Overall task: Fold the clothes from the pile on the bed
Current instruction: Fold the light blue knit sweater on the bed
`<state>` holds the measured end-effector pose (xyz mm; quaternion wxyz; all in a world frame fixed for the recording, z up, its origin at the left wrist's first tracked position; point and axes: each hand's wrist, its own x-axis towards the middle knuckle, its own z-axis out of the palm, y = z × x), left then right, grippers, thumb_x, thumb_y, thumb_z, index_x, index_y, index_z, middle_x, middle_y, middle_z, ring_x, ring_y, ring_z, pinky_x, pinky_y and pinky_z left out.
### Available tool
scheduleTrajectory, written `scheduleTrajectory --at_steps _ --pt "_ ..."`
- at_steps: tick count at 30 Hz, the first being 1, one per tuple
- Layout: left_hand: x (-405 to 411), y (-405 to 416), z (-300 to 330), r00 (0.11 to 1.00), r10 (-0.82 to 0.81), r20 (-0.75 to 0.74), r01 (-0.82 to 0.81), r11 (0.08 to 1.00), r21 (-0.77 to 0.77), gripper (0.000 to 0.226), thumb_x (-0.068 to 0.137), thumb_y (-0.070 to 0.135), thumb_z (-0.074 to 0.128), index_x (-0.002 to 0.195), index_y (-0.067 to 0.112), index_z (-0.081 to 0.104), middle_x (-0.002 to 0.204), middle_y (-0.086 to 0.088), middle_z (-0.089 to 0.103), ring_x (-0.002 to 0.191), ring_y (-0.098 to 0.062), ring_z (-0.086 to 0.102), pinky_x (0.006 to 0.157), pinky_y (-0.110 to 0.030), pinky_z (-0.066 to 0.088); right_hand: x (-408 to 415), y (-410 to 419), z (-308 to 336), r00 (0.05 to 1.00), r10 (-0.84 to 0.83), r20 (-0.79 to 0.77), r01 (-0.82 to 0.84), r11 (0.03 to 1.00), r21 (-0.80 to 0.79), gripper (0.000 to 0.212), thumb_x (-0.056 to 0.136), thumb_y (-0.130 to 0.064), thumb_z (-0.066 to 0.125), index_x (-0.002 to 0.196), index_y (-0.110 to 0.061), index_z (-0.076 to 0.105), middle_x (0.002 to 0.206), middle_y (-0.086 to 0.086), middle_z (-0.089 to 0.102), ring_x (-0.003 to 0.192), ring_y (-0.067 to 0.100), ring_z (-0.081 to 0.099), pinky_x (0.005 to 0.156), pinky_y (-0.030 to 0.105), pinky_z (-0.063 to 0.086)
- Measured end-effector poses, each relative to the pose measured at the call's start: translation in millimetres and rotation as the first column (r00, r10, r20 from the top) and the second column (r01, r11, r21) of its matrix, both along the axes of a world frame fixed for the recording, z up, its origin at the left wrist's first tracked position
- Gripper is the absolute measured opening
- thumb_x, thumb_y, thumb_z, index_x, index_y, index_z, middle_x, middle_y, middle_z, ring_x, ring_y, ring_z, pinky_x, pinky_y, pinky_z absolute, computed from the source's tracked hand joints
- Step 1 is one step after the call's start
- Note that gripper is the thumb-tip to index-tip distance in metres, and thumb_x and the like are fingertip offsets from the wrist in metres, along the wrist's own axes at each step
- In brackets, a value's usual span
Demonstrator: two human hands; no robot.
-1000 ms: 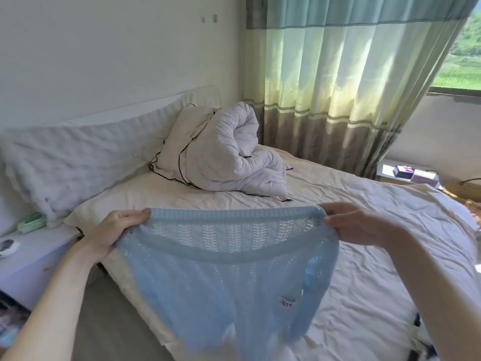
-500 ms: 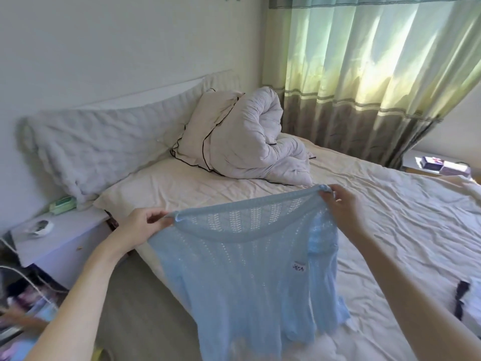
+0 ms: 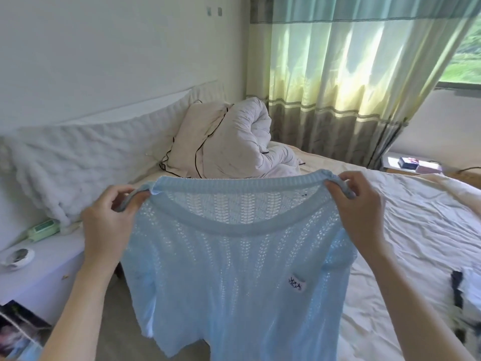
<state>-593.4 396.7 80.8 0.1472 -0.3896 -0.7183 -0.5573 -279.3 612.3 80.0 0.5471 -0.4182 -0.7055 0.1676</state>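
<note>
Sweater lifted and squared up in front of me.

Over the last second I've raised the blue knit sweater (image 3: 234, 261) higher and closer; it now hangs straight above the bed (image 3: 406, 230). My left hand (image 3: 109, 220) and right hand (image 3: 359, 204) each have a closed grip pinching a shoulder at the neckline. I judge it's ready to lay flat for folding.

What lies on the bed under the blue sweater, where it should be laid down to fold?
Nothing visible blocks it. Both hands, left hand and right hand, hold the blue sweater by its shoulders; the sheet beside it is bare, and the rolled duvet lies farther back.
</note>
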Motion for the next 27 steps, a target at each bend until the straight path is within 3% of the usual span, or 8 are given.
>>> scheduleTrajectory --at_steps 3,6,9,15,18,23,27 --pt "-12 7 15 1.000 0.026 -0.003 -0.026 0.998 0.054 0.016 0.078 0.033 0.073 0.080 0.020 0.064 0.064 0.027 0.060 0.062 0.014 0.051 0.057 -0.004 0.035 -12 3 15 1.000 -0.015 -0.008 0.015 0.998 0.063 0.017 0.081 -0.030 0.072 0.087 -0.018 0.063 0.058 -0.019 0.051 0.059 -0.004 0.050 0.054 0.012 0.034" --pt "-33 19 18 0.999 0.037 -0.012 -0.036 0.997 0.061 0.014 0.079 0.033 0.073 0.078 0.022 0.063 0.067 0.029 0.060 0.061 0.015 0.049 0.058 -0.004 0.034 -35 14 18 0.999 -0.028 0.021 0.027 0.998 0.059 0.018 0.082 -0.032 0.071 0.090 -0.016 0.065 0.062 -0.011 0.053 0.057 0.008 0.048 0.059 0.025 0.037" --pt "-61 36 8 0.997 0.061 -0.038 -0.061 0.998 0.014 0.019 0.078 0.034 0.073 0.081 0.016 0.067 0.061 0.017 0.059 0.060 0.013 0.049 0.057 -0.005 0.033 -67 32 10 0.998 -0.047 0.046 0.044 0.998 0.055 0.020 0.083 -0.032 0.069 0.092 -0.014 0.066 0.068 -0.005 0.056 0.062 0.019 0.052 0.062 0.032 0.039" --pt "-133 99 -28 0.993 0.096 -0.074 -0.107 0.981 -0.160 0.023 0.081 0.037 0.070 0.086 0.014 0.067 0.065 0.005 0.054 0.063 -0.016 0.048 0.054 -0.024 0.029 -149 105 -27 0.985 -0.008 0.174 0.016 0.999 -0.045 0.022 0.089 -0.035 0.062 0.096 -0.014 0.063 0.072 0.006 0.060 0.070 0.028 0.055 0.063 0.035 0.037" --pt "-178 144 -51 0.993 0.091 -0.078 -0.108 0.964 -0.245 0.023 0.083 0.041 0.067 0.087 0.018 0.067 0.066 0.005 0.055 0.065 -0.017 0.049 0.055 -0.024 0.027 -196 158 -59 0.975 0.038 0.221 -0.011 0.992 -0.123 0.021 0.091 -0.032 0.060 0.097 -0.013 0.063 0.074 0.008 0.060 0.072 0.028 0.053 0.061 0.034 0.034" --pt "-260 238 -114 0.995 0.081 -0.056 -0.098 0.875 -0.474 0.025 0.086 0.043 0.064 0.088 0.018 0.064 0.073 0.000 0.057 0.072 -0.026 0.053 0.062 -0.033 0.039 -281 248 -143 0.955 0.114 0.274 -0.011 0.937 -0.350 0.020 0.090 -0.028 0.061 0.096 -0.009 0.063 0.076 0.004 0.055 0.073 0.024 0.051 0.062 0.031 0.031" --pt "-317 297 -185 0.996 0.087 -0.016 -0.078 0.778 -0.623 0.024 0.089 0.043 0.059 0.088 0.019 0.061 0.073 0.006 0.055 0.072 -0.022 0.051 0.061 -0.030 0.032 -341 303 -220 0.929 0.180 0.322 0.004 0.868 -0.496 0.018 0.090 -0.025 0.061 0.092 -0.007 0.063 0.077 0.007 0.057 0.073 0.028 0.052 0.060 0.032 0.029"
